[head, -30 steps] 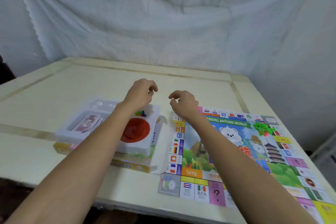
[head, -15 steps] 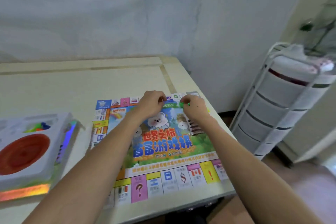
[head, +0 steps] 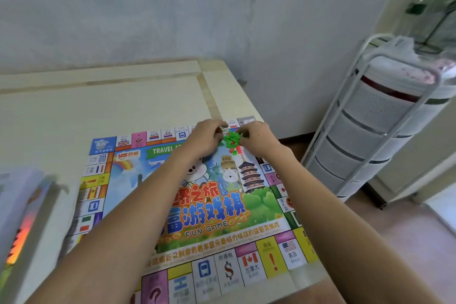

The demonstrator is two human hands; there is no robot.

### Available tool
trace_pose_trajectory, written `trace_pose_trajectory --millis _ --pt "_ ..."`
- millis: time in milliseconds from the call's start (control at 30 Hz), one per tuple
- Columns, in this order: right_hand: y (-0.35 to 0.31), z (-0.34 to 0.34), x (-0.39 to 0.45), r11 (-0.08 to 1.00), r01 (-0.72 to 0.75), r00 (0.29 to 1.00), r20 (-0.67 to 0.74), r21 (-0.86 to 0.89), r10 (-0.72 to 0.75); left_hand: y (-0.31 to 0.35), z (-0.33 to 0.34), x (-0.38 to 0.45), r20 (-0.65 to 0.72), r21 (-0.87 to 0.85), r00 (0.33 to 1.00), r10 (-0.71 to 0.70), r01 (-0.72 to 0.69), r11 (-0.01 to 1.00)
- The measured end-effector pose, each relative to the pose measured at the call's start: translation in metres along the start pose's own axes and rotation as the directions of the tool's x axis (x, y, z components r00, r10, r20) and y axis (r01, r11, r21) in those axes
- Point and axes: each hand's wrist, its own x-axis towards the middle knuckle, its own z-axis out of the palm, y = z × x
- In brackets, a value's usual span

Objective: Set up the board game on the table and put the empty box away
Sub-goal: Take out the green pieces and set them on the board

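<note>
at far edge of the game board (head: pixel 197 205), both hands meet over a cluster of green/red pieces (head: pixel 232 142): left hand (head: pixel 206 139) and right hand (head: pixel 257 139) curled onto it, exact pinch can't tell. board's unfolded flat on counter (head: pixel 98 106), so that's done. box w/ tray (head: pixel 22 217) sits at left edge, blurred, contents unclear. judging: pieces mid-placement, box stow not yet done.

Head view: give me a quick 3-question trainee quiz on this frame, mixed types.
1. True or false: the game board lies unfolded on the table.
2. The green and red pieces sit: A) by the board's far edge, between both hands B) inside the box C) on the floor.
3. What stands right of the table?

Key: 1 true. 2 A, between left hand and right hand. 3 a white drawer cart.
</note>
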Motion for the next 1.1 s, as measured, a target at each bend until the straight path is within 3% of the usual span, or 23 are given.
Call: trace_pose_trajectory --millis 67,167,233,300,400,567,767,933,1100 --pt "-0.006 0.0 0.002 0.996 0.056 0.998 0.017 0.066 -0.058 -0.008 0.001 0.001 -0.046 -0.059 0.999 -0.011 0.008 0.998" --pt "-0.007 0.004 0.001 0.975 0.128 0.99 0.027 0.182 -0.135 -0.017 0.008 -0.004 -0.242 -0.119 0.97 -0.014 -0.016 0.993" --pt "-0.004 0.005 0.002 0.956 0.128 0.991 -0.063 0.264 -0.116 -0.021 0.011 -0.006 -0.351 -0.154 0.936 -0.036 -0.02 0.988" --pt "0.003 0.007 0.007 0.967 0.112 0.981 -0.178 0.231 -0.071 -0.025 0.011 -0.006 -0.399 -0.22 0.912 -0.093 0.003 0.975" --pt "0.008 0.013 0.017 0.992 0.114 0.986 -0.127 0.056 -0.106 -0.026 0.008 -0.007 -0.376 -0.295 0.912 -0.164 0.05 0.954" --pt "0.004 0.025 0.029 0.981 0.187 0.98 -0.062 -0.044 -0.189 -0.025 0.012 -0.006 -0.274 -0.205 0.958 -0.084 0.027 0.978" --pt "0.01 0.027 0.022 0.994 0.108 0.974 -0.203 0.025 -0.1 -0.027 0.011 -0.002 -0.225 -0.088 0.974 -0.019 -0.001 0.996" --pt "0.013 0.016 0.009 0.988 0.117 0.985 -0.142 0.103 -0.102 -0.027 0.009 -0.001 -0.198 -0.074 0.98 -0.009 -0.006 0.997" --pt "0.013 0.012 0.0 0.994 0.089 0.994 -0.066 0.068 -0.085 -0.019 0.0 0.005 -0.192 -0.107 0.981 -0.004 -0.017 0.994"
